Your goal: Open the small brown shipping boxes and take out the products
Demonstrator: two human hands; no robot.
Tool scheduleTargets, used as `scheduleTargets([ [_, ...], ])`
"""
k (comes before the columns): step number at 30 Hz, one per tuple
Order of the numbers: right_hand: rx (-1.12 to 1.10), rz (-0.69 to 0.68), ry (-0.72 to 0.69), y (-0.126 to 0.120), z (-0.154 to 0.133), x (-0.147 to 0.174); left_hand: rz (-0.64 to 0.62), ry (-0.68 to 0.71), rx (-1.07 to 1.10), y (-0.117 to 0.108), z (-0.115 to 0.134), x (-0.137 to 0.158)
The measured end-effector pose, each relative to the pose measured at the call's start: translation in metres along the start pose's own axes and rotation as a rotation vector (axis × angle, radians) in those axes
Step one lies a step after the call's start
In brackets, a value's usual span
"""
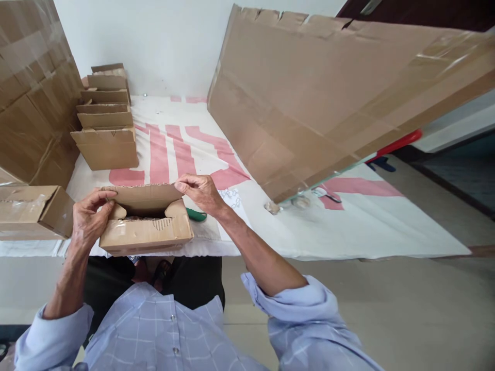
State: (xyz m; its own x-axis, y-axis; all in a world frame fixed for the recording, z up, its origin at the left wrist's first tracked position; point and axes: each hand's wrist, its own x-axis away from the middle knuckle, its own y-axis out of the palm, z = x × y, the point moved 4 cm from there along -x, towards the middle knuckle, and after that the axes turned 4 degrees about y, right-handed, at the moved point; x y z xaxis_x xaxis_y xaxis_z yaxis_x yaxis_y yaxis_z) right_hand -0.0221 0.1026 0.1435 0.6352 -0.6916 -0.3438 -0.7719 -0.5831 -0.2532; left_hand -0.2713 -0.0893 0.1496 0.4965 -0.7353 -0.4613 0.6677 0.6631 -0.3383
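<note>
- Left hand [88, 219]: fingers curled, thumb and fingertips pinching the left end of a raised cardboard flap [143, 192];
- Right hand [203, 193]: thumb and fingers bent together on the flap's right corner, pinching it; the wrist angles in from the right;
- The box [143, 237] they hold sits between the hands at the table's near edge; its top is open, the flap standing along the far side, its contents too dark to make out;
- Table: white cloth [309, 234] with faded red shapes; printed paper [236, 212] and a green object [196, 214] just right of the box;
- Farther back on the left, a row of open boxes [108, 149]; nearer, a taped box [27, 212] beside the left hand;
- Room: large cardboard [34, 103] at left, a big carton [309, 93] at right; white wall [166, 46] behind, pale floor [386, 309] below.
</note>
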Motion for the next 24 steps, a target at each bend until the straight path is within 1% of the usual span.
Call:
scheduleTargets([
  [2, -0.012, -0.031, 0.025, -0.002, 0.001, -0.001, 0.049, 0.023, -0.013, 0.001, -0.001, 0.0],
  [3, -0.004, -0.04, 0.016, -0.002, -0.001, -0.001, 0.08, 0.048, -0.007, 0.001, -0.001, 0.0],
  [5, 0.025, -0.037, -0.044, -0.002, -0.007, 0.002, 0.13, 0.117, 0.028, 0.0, 0.0, 0.0],
  [6, 0.044, -0.03, -0.086, -0.001, -0.011, 0.006, 0.135, 0.152, 0.036, -0.001, 0.001, 0.0],
  [7, 0.066, -0.022, -0.129, 0.0, -0.015, 0.01, 0.116, 0.183, 0.029, -0.002, 0.003, 0.0],
  [10, 0.17, 0.017, -0.221, 0.005, -0.022, 0.027, -0.012, 0.239, -0.042, -0.002, 0.008, 0.002],
  [12, 0.261, 0.064, -0.268, 0.008, -0.022, 0.04, -0.049, 0.261, -0.052, -0.004, 0.012, 0.007],
  [15, 0.336, 0.148, -0.336, 0.009, -0.017, 0.056, -0.016, 0.283, -0.001, -0.007, 0.016, 0.014],
  [17, 0.355, 0.177, -0.36, 0.009, -0.015, 0.062, -0.001, 0.302, 0.017, -0.007, 0.019, 0.017],
  [24, 0.441, 0.155, -0.416, 0.013, -0.023, 0.067, -0.002, 0.414, -0.074, -0.006, 0.032, 0.024],
])
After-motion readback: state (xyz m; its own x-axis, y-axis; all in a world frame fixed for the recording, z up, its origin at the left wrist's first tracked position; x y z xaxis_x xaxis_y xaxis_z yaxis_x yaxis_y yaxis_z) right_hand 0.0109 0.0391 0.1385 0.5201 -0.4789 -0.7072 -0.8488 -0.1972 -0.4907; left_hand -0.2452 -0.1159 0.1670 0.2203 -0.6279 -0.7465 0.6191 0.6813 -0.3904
